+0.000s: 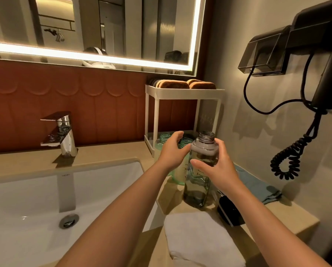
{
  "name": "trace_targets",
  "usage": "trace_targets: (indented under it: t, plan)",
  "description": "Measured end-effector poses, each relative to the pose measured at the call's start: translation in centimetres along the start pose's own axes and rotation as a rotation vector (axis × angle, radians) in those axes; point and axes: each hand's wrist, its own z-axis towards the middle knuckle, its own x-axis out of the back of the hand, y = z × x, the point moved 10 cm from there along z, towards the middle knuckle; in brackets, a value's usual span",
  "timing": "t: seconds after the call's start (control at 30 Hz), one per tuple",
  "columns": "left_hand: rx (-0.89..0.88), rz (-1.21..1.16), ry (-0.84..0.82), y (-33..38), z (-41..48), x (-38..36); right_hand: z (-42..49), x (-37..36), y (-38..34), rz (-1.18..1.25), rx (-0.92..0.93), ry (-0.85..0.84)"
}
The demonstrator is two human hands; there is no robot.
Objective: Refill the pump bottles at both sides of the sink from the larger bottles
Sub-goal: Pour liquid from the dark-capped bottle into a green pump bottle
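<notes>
A clear bottle (198, 182) with an open threaded neck and no cap stands on the beige counter right of the sink (36, 191). My right hand (217, 166) grips its upper body, thumb across the front. My left hand (171, 153) is just left of it, fingers relaxed, reaching over two pale green bottles (177, 173) with open threaded necks that stand behind. Whether the left hand touches them is unclear. A black object (228, 211), possibly a pump head, lies on the counter right of the clear bottle.
A white two-tier rack (184, 93) with brown sponges stands at the back. A folded white towel (201, 236) lies at the front, a blue cloth (261, 187) by the wall. The chrome faucet (65, 132) is behind the sink. A black hair dryer (319, 70) with coiled cord hangs at right.
</notes>
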Motion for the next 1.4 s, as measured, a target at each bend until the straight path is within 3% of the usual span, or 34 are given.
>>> trace_targets:
  t: [0.33, 0.87, 1.4]
  plan:
    - [0.018, 0.29, -0.021, 0.6, 2.8, -0.4, 0.2, -0.1, 0.2, 0.035, 0.013, -0.021]
    - [-0.145, 0.2, 0.16, 3.1, -1.1, 6.1, 0.0, -0.1, 0.2, 0.023, -0.026, -0.009]
    - [-0.072, 0.134, -0.082, 3.9, -13.5, 10.6, -0.6, -0.5, 0.3, 0.046, -0.158, 0.069]
